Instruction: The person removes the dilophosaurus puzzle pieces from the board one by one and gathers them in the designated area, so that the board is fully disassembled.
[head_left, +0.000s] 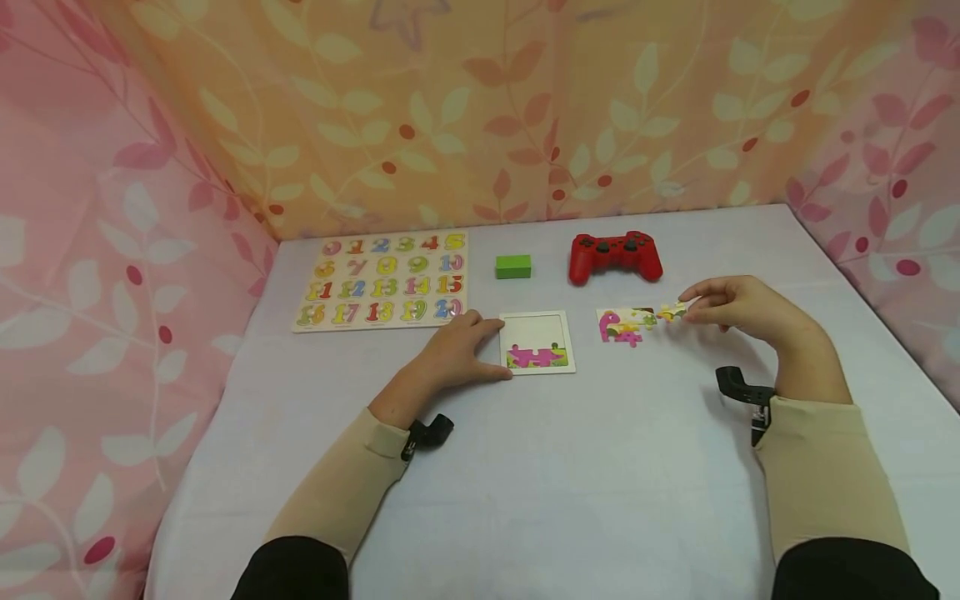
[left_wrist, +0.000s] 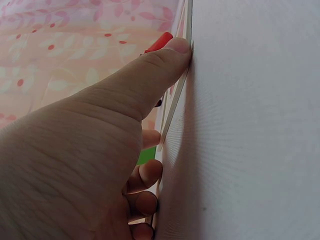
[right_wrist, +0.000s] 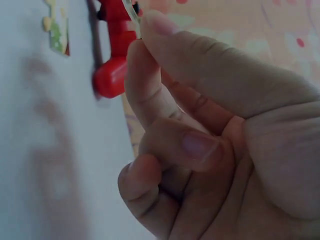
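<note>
A small white puzzle tray (head_left: 533,322) lies on the table, its lower part filled with pink and green pieces (head_left: 537,357). At its left side is my left hand (head_left: 459,350), the straight thumb (left_wrist: 167,59) touching the near corner and the index fingertip the edge higher up. To the right of the tray lie loose jigsaw pieces (head_left: 619,327) with a pink figure. My right hand (head_left: 738,310) pinches a yellow-green jigsaw piece (head_left: 670,312) between thumb and index finger, just right of the loose ones. From the right wrist, this piece (right_wrist: 132,11) shows edge-on.
A wooden number board (head_left: 384,282) lies at the back left, close to my left hand. Behind the tray are a green block (head_left: 513,267) and a red game controller (head_left: 615,257). Patterned curtains (head_left: 480,108) enclose the white table (head_left: 570,483) at the back and sides.
</note>
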